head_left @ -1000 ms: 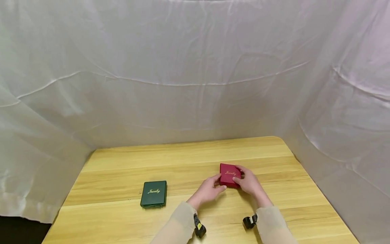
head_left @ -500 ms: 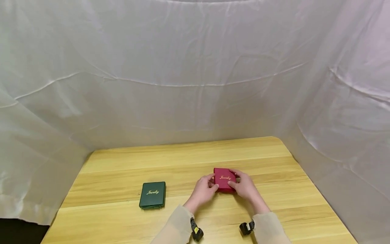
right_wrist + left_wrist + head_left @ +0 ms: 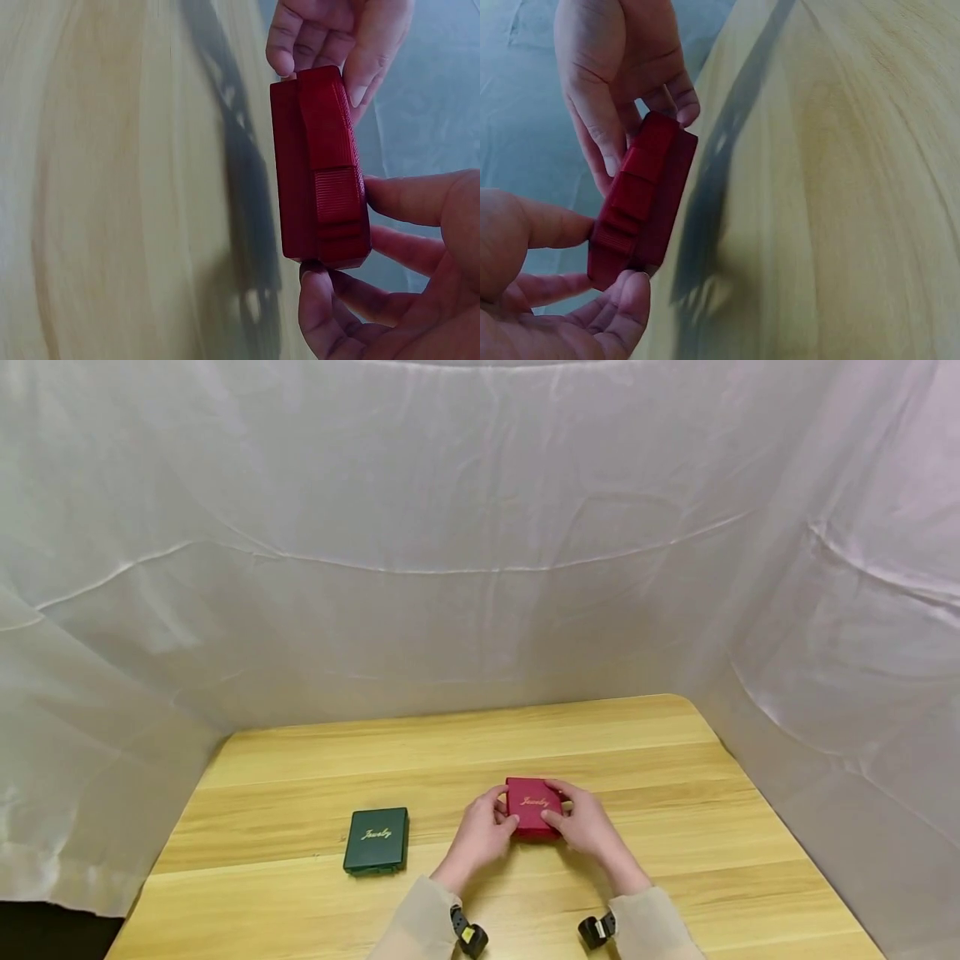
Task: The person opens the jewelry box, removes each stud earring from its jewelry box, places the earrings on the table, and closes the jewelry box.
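Observation:
A small red jewelry box (image 3: 534,806) with gold "Jewelry" lettering on its lid is held between both hands, lid up and closed. My left hand (image 3: 482,831) grips its left side, thumb at the near left corner. On the opposite side my right hand (image 3: 588,821) holds it, thumb on the lid's right part and fingers along the right edge. Both wrist views show a ribbed ribbon bow on the front side of the red box (image 3: 641,199), and its shadow falls on the wood beside it. To the left lies a green jewelry box (image 3: 377,839), also closed, untouched.
The boxes and hands are over a light wood-grain table (image 3: 285,785). Pale grey cloth (image 3: 450,635) hangs behind it and along both sides. A black wrist camera (image 3: 471,937) is strapped at the left cuff and another camera (image 3: 597,932) at the right.
Both hands have carried the red jewelry box leftward and slightly nearer, turning it a little straighter. The left hand's hold has come closer round its side. The green box stays in place.

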### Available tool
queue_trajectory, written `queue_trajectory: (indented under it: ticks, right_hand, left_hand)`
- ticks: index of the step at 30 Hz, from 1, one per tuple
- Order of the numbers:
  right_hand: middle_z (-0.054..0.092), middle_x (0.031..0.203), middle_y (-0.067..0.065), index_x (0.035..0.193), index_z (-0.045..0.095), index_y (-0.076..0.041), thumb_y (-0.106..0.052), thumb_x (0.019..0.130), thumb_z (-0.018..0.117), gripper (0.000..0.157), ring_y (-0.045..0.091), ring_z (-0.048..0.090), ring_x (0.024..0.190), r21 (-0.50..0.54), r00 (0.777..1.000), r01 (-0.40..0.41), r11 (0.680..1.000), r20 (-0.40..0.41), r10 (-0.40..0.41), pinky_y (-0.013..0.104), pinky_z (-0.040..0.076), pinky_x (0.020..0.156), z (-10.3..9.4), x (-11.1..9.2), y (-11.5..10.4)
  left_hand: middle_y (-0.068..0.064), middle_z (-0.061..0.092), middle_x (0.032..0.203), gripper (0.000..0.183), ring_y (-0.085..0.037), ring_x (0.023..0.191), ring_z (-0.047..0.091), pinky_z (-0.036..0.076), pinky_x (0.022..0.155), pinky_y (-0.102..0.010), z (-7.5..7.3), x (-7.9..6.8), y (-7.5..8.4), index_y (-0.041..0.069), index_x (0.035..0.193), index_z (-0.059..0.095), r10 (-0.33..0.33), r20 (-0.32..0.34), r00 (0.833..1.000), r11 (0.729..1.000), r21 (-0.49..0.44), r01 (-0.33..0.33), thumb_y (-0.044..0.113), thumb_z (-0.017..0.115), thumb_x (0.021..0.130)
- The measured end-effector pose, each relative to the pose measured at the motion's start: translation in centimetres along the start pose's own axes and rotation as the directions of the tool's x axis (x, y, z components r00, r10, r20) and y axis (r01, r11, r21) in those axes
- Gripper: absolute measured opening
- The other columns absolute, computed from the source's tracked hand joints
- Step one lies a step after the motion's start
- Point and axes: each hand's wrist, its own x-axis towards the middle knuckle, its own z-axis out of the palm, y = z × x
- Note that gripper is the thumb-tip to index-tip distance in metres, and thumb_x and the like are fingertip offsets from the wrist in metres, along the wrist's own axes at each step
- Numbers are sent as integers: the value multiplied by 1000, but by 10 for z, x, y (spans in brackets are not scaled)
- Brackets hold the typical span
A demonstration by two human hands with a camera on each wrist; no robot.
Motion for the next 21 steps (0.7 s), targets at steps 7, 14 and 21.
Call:
queue_trajectory:
  ticks: [7,14,21]
  right_hand:
    - [61,119,25,134,57,-2,-2,86,72,51,29,65,91,-36,998,51,998,27,-50,32,56,66,9,-2,-7]
    - [64,113,21,132,58,0,-3,85,74,50,24,64,86,-53,995,98,994,40,-96,31,55,64,19,-3,-12]
    - [63,116,22,133,56,-1,-6,85,74,52,21,64,84,-55,991,107,993,81,-102,30,54,65,31,-5,-17]
  left_hand:
    - [-3,59,90,51,-11,75,56,50,65,-26,-11,-10,-3,-5,137,49,-25,1,1000,999,33,25,4,67,90]
    - [-5,59,93,50,-13,78,56,50,67,-28,-22,-17,-7,-4,136,50,-25,-16,1000,999,23,26,3,67,90]
    - [-7,60,93,50,-14,77,57,50,67,-28,-33,-28,-14,-4,135,50,-34,-29,999,999,18,35,2,68,89]
